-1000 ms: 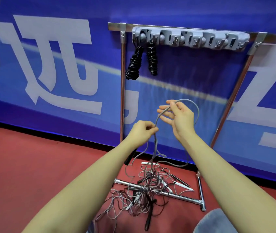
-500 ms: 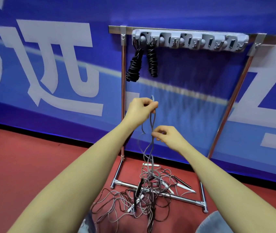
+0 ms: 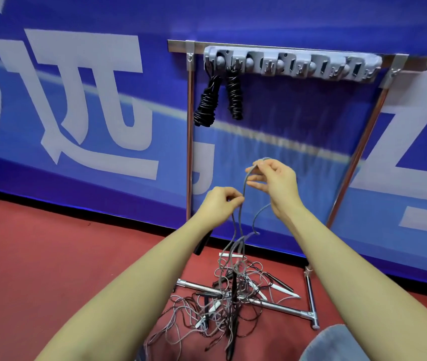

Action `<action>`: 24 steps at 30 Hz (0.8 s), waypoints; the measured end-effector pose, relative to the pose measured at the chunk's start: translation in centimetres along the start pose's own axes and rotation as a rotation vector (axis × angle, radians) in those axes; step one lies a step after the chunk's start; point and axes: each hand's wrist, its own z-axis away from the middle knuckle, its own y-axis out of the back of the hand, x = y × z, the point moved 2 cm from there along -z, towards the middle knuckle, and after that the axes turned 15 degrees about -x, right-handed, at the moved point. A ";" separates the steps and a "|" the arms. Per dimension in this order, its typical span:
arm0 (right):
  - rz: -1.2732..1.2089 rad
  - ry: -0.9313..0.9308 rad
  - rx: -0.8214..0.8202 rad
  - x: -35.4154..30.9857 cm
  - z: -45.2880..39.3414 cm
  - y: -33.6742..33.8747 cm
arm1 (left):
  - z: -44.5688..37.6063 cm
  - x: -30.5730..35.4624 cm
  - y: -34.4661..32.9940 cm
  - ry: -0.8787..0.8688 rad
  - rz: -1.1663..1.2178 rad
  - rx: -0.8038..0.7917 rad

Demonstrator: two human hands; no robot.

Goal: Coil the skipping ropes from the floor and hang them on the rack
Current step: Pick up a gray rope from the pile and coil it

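Currently both hands work one grey rope point(image 3: 243, 183) in front of the rack point(image 3: 290, 64). Left hand point(image 3: 220, 204) pinches the cord between thumb and fingertips; right hand point(image 3: 274, 178), higher, has its fingers curled around a loop of the same cord. From the hands the strands drop to a tangled pile of ropes point(image 3: 228, 303) on the red floor point(image 3: 50, 256), lying over the rack's base bar point(image 3: 280, 306). Two black coiled ropes point(image 3: 217, 100) already hang from the leftmost hooks; the other hooks are free.

Judgement: cord looks thin, light and limp, probably slick, and prone to snagging neighbours in the pile. Best held close to the loop, drawing slack slowly; handles point(image 3: 280, 284) give firmer purchase once freed.
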 end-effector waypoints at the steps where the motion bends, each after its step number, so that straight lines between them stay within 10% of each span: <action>1: -0.015 0.004 0.008 0.0 0.0 0.2 | -0.2 0.2 0.2 0.000 0.008 0.040; 10: 0.556 -0.378 -0.447 6.6 2.6 0.6 | -1.0 5.2 3.9 -0.123 0.103 0.204; 24: -0.343 -0.159 -0.001 0.6 -0.9 -0.6 | 1.1 -0.8 -1.2 0.123 0.108 -0.022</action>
